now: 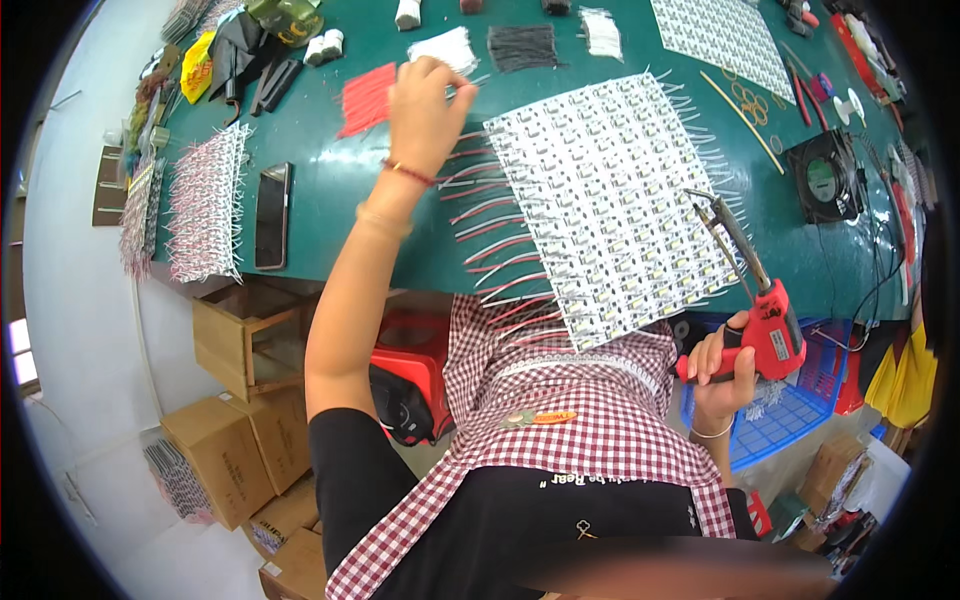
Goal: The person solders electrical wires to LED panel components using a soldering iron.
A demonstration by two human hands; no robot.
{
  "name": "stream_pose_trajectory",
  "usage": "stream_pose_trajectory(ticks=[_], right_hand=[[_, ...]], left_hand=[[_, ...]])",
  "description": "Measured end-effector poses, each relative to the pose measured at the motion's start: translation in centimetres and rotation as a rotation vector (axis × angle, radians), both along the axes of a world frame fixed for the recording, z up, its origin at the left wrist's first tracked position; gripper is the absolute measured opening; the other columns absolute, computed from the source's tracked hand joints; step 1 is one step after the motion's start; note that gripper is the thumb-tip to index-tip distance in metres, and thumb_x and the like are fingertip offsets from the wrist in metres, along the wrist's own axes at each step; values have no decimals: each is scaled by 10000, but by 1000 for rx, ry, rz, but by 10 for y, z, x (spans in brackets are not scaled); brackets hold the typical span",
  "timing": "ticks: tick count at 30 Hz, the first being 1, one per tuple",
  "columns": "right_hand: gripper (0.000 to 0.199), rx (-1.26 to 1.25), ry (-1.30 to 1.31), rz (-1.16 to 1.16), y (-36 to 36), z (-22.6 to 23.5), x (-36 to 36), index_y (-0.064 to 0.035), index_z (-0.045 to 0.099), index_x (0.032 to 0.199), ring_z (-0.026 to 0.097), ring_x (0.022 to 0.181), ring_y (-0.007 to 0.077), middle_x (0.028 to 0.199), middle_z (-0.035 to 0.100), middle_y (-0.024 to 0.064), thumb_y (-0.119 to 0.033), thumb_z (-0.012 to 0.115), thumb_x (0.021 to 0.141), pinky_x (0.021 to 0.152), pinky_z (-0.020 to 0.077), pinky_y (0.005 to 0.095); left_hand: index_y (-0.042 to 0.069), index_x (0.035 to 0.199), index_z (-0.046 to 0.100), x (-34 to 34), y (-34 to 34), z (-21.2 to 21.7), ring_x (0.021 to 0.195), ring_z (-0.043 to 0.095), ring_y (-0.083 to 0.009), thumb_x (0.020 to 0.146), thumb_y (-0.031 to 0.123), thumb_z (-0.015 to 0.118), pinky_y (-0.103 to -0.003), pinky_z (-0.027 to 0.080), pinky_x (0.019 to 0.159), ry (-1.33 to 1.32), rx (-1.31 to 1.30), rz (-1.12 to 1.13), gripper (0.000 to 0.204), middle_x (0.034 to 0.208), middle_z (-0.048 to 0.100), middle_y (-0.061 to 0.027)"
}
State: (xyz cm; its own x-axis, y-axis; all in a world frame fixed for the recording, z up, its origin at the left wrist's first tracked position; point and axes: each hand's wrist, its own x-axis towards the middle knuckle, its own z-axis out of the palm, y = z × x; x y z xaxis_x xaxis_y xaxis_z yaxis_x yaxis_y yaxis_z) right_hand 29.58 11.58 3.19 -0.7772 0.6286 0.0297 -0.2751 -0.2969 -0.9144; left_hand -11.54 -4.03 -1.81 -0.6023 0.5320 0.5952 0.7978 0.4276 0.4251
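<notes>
My right hand [722, 370] is wrapped round the handle of a red soldering gun [775, 335]. Its metal tip and thin feed tube hang over the right side of a white circuit board panel [610, 200]. Rows of small components cover the panel, and red, white and dark wires stick out from its left and right edges. My left hand [428, 110] is raised past the panel's far left corner, fingers pinched together. A thin strand shows by the fingertips, too small to name. Beside this hand lie bundles of red wires [366, 100] and white wires [445, 50].
Black wires [522, 48] and a second panel [725, 40] lie farther back on the green table [340, 220]. A phone [273, 215] and wired boards [208, 205] sit left. At right stand a small fan [825, 177] and, below the table, a blue crate [790, 410].
</notes>
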Motion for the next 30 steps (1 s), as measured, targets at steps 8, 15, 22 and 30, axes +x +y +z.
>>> stream_pose_trajectory(ticks=[8,15,22,30], right_hand=[[438,-89,13,-67,-4,8,-17,-22,426,1211,392,433,88,602,435,15,-396,506,999,440,412,251],[405,-137,-11,-82,8,-2,-15,-23,429,1214,402,431,89,612,442,16,-371,483,1013,450,428,249],[409,-141,-10,-20,12,1,-39,-17,434,1216,400,424,86,597,436,14,-366,491,1011,441,425,254],[405,-117,-41,-31,6,4,-39,-15,432,1223,407,428,87,598,445,17,-355,493,1012,446,425,256]], left_hand=[[105,824,697,-24,99,-15,991,576,-286,769,248,759,-438,457,831,-123,-241,70,165,967,625,-71],[94,944,661,-29,30,3,1043,541,-290,740,243,799,-441,439,828,-101,-407,187,288,1037,596,-71],[107,903,676,-38,12,-17,1023,522,-273,739,216,794,-441,393,822,-102,-374,165,229,1014,580,-69],[81,885,661,-49,15,-27,987,536,-269,800,200,720,-424,419,794,-28,-448,134,158,952,582,-72]])
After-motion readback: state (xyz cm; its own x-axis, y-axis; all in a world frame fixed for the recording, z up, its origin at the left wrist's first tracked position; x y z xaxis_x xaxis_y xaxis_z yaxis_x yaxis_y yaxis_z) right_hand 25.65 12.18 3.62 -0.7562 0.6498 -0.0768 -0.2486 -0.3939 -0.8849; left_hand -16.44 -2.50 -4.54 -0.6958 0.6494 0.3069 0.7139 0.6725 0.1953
